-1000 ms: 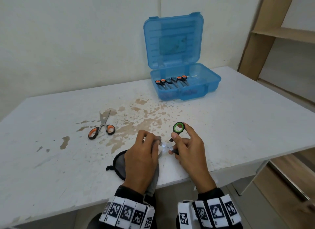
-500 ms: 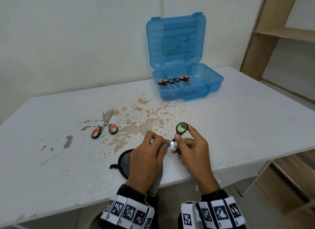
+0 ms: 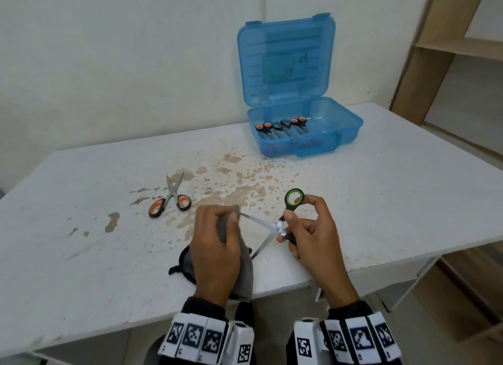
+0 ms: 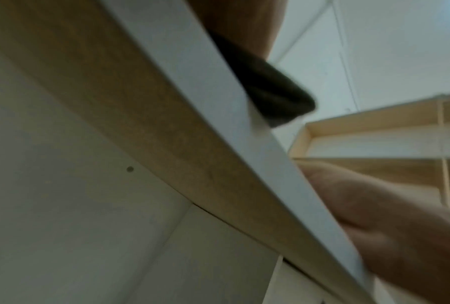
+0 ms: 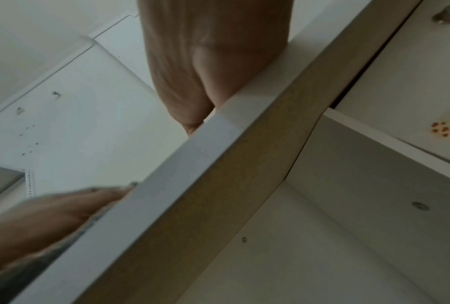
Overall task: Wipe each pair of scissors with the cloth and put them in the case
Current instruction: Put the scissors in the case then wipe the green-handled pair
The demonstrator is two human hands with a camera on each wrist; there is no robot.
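In the head view my right hand [image 3: 304, 228] grips the green-and-black handles of a pair of scissors [image 3: 291, 204] with its blades spread apart. My left hand [image 3: 217, 242] holds a grey cloth [image 3: 243, 277] pinched around the tip of the upper blade [image 3: 255, 220]. The lower blade points down toward the cloth. Orange-handled scissors [image 3: 170, 198] lie on the table to the left. The blue case [image 3: 304, 130] stands open at the back with several scissors inside. Both wrist views look up from below the table edge [image 4: 244, 123] and hide the fingers.
The white table [image 3: 394, 201] has brown stains in its middle. A wooden shelf unit [image 3: 449, 51] stands at the right. My hands work close to the table's front edge.
My left hand has slid the cloth leftward along the upper blade to its tip, so the spread blades now show between my hands. The right hand holds the handles much as before.
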